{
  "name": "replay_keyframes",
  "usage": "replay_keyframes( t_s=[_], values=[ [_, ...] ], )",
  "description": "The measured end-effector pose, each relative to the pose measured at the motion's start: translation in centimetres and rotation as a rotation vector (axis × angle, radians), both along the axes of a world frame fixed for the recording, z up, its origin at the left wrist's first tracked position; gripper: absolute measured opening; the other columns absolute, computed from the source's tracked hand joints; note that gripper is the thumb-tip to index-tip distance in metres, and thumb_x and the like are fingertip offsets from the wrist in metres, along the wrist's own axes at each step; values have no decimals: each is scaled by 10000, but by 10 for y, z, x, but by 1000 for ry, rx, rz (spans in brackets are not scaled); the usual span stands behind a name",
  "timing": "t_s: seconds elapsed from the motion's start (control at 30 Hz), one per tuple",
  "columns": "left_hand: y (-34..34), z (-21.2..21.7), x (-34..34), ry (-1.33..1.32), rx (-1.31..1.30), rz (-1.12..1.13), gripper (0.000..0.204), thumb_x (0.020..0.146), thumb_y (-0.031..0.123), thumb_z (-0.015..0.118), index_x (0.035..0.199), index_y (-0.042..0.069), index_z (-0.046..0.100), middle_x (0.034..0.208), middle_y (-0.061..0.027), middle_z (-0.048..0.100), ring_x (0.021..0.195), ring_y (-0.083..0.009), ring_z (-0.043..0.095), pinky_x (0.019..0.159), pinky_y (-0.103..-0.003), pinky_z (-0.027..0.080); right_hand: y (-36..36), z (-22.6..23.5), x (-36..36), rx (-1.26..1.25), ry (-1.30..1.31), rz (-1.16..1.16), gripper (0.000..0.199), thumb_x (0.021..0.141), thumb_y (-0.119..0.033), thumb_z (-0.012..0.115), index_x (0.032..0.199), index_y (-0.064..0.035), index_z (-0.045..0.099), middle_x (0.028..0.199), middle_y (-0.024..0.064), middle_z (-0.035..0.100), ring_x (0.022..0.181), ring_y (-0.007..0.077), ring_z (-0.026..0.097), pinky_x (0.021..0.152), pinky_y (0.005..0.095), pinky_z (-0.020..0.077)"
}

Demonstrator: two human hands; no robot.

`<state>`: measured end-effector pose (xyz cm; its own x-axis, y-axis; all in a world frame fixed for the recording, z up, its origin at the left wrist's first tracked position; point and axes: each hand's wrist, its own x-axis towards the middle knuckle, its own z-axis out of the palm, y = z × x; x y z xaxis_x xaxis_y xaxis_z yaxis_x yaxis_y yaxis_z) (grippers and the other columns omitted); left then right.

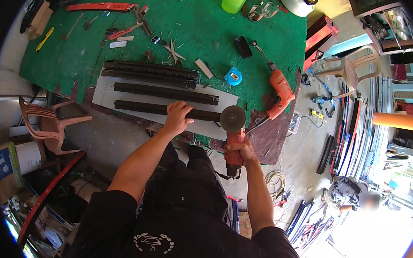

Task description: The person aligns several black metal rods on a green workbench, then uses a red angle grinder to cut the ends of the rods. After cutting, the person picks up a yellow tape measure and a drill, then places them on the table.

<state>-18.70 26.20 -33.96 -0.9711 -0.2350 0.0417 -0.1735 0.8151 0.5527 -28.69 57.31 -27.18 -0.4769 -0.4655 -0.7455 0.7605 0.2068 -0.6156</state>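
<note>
Wrapping closed around the red angle grinder [233, 159], the right grip [247, 150] holds its disc [232, 118] at the nearest dark bar [140, 107]'s right end. The left grip [178, 117] curls over that bar near mid-length; other bars [165, 93] lie beyond on the counter [92, 37]

A head-worn fisheye looks down on the green table [200, 26] nearby; its rim seems blurred.
</note>
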Motion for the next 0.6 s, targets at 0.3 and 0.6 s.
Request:
replay_keyframes(
  t_s=[0.3,0.6],
  values=[
    [-1,1,-1,-2,19,2,551,729,248,896,1235,167,693,1139,-45,581,1196,-290,539,1036,-484,342,-7,-15,-5,60,114,90,250,705,-37,816,919,41,712,812,125,729,695,228,719,650,375,600],
    [-1,4,-2,-48,55,10,517,756,224,890,1235,160,705,1153,-52,590,1221,-298,530,1061,-495,341,-8,-24,-7,137,148,117,276,710,-25,800,949,55,689,821,139,726,694,247,729,645,387,613]
  ],
)
